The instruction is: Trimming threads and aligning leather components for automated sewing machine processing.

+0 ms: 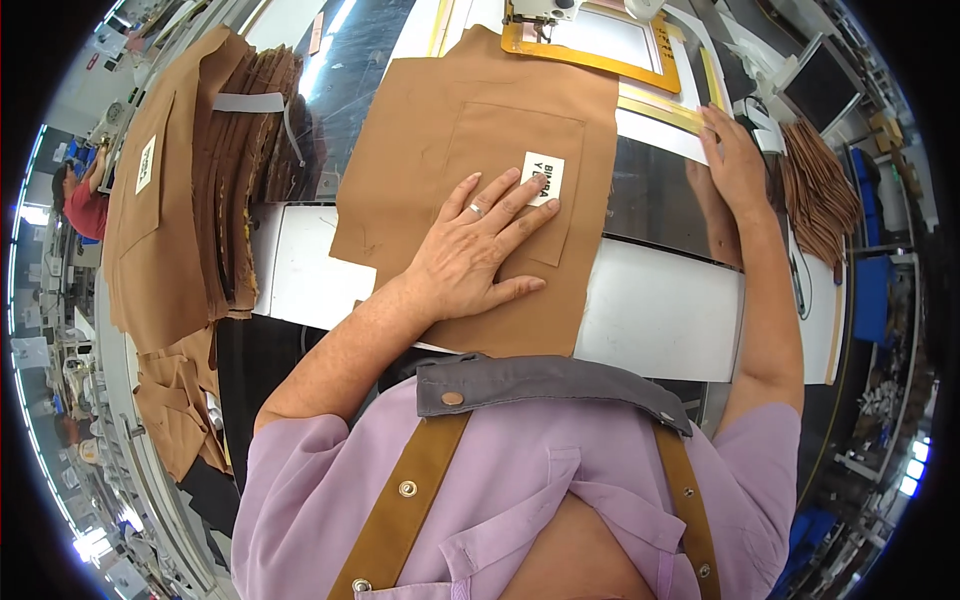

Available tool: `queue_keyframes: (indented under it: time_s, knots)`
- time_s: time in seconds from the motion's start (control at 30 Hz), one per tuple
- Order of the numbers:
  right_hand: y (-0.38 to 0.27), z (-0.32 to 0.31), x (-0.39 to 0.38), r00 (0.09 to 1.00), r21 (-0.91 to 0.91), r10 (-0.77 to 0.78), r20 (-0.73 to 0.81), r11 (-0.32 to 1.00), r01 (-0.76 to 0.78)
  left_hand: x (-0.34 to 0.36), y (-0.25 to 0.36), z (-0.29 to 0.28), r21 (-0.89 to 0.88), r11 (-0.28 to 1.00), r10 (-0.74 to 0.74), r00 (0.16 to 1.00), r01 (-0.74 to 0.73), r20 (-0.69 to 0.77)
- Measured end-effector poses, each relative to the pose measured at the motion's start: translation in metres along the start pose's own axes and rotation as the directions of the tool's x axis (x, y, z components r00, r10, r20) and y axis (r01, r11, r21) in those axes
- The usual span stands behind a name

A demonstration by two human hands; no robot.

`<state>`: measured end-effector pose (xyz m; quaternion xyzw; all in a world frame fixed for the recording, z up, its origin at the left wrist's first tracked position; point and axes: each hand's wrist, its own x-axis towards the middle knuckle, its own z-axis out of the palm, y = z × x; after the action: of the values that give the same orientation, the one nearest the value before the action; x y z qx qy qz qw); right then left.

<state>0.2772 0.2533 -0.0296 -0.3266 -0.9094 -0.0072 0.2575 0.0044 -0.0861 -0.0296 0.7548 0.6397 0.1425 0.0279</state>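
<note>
My left hand (480, 240) lies open on a brown fabric piece (400, 140), its fingers spread across a stitched pocket outline and a white printed label (550, 170). At the right, my right hand (735, 160) grips the edge of a yellow-edged template board (660, 112), fingers bent over it. Above the fabric sits a sewing machine head (548, 12) with an orange frame (590, 56) under it; the board continues to its right.
A tall stack of brown pieces (160, 250) stands left, with more cut pieces (175, 400) below it. Right are another brown stack (815, 190), a monitor (815, 80) and blue bins (872, 300). A co-worker in red (85, 210) is at far left.
</note>
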Motion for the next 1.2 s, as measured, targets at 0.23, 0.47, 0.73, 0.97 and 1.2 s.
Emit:
queue_keyframes:
  time_s: [0.23, 0.47, 0.73, 0.97, 1.2]
  knots:
    - [-0.138, -0.033, -0.054, 0.995, 0.418, -0.005, 0.103, 0.908, -0.039, -0.009, 0.003, -0.01, -0.002, 0.999, 0.045, 0.998, -0.045, 0.047]
    - [-0.16, -0.026, -0.08, 0.947, 0.236, -0.298, 0.122, 0.935, 0.264, 0.004, 0.005, -0.023, -0.058, 0.998, 0.04, 0.999, -0.04, -0.013]
    - [-0.171, -0.033, -0.081, 0.936, 0.308, -0.324, 0.14, 0.912, 0.27, 0.001, -0.03, -0.044, -0.273, 0.962, 0.002, 0.998, -0.019, -0.064]
    - [-0.17, -0.035, -0.079, 0.922, 0.381, -0.361, 0.137, 0.879, 0.287, 0.018, -0.009, -0.035, -0.145, 0.989, -0.004, 0.99, -0.016, -0.141]
    - [-0.163, -0.033, -0.077, 0.938, 0.364, -0.332, 0.099, 0.89, 0.276, 0.003, 0.0, -0.031, -0.048, 0.999, 0.005, 0.998, -0.002, 0.055]
